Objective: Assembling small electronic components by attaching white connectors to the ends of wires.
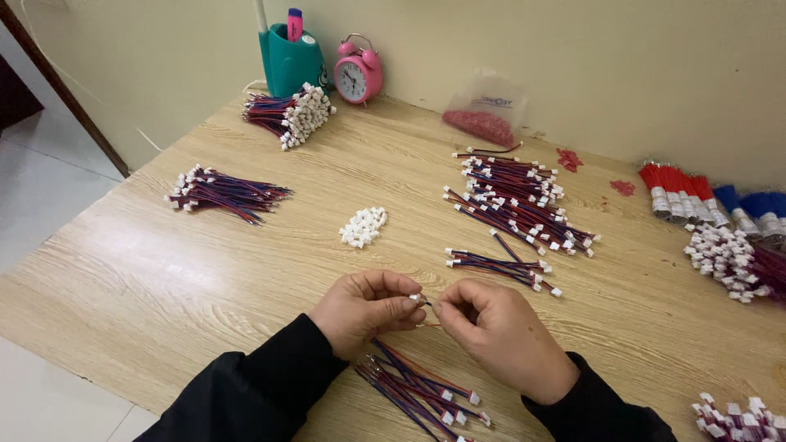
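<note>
Clear plastic bag [485, 115] of red bits against wall.

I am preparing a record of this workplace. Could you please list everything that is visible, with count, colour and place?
table: one, light wood, fills the view
alarm clock: one, pink, far edge by the wall
pen holder: one, teal, left of the clock
plastic bag: one, clear with red bits, by the wall
loose connectors: small heap, white, table centre
far wire bundle: one, red-blue with white plugs, near the holder
left wire bundle: one, red-blue, left side
centre wire pile: one, red-blue, right of centre
near wires: several, red-blue, between the forearms
right-edge bundles: several, red, blue and white
left hand: fingers pinch a white connector
right hand: fingers pinch a wire end, hidden
</note>
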